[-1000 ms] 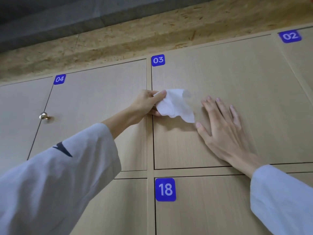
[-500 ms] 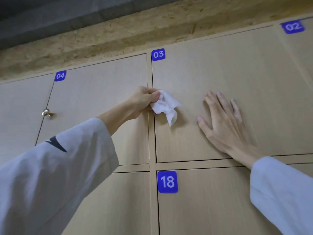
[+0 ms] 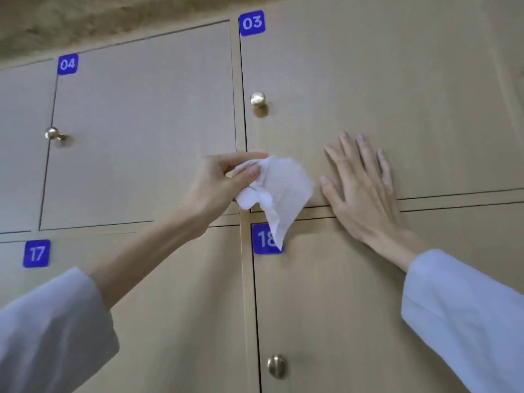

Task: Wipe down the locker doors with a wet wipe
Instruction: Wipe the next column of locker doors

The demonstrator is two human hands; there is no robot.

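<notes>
Wipe and left hand have come down the left edge of door 03 within the last second: before, they were up at the level of the brass knob, hiding it, and now they sit at the door's lower left corner, the knob bare above them. That suggests one downward stroke along this edge is nearly done, with the wide middle of the door probably left to do. The white wipe is bunched, and its loose tail hangs over the frame strip onto the blue label of door 18 below. Left thumb and fingers pinch the bunch, the wrist bent, the forearm reaching up from the lower left out of a pale sleeve. The right hand holds nothing and lies flat, fingers spread and pointing up, its heel across the strip between doors 03 and 18, much where it was before.
</notes>
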